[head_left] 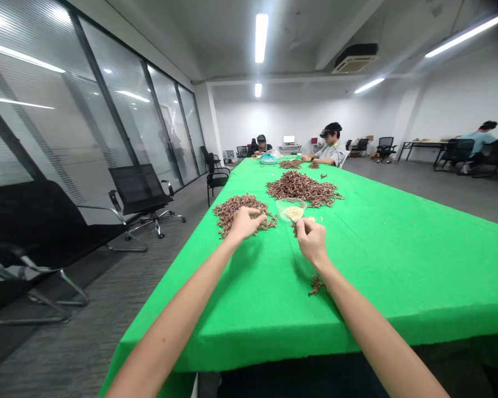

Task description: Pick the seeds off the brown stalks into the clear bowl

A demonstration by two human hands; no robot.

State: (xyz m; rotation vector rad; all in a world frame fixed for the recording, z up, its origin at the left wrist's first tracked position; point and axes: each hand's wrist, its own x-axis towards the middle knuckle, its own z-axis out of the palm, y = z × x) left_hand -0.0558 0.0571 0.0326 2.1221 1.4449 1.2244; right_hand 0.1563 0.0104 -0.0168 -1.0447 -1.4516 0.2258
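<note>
My left hand [246,222] is over the near-left pile of brown, knobbly, twig-like dried pieces [228,213]. Its fingers are bent together in a pinch, and what lies between them is hidden. Closed in a fist, my right hand [312,237] grips a thin dark pointed tool [291,220], whose kind is too small to make out. The tool's tip is by the front rim of a clear bowl [279,209] with pale grains [294,213] in it. A few pale bits [312,219] lie on the cloth right of the bowl.
Behind the bowl is a larger brown pile [301,188]. A small brown cluster [316,285] lies beside my right forearm on the green tablecloth [398,249]. Farther back are smaller piles [290,164], a blue plastic bag [268,159] and two seated people. Office chairs [141,190] stand left.
</note>
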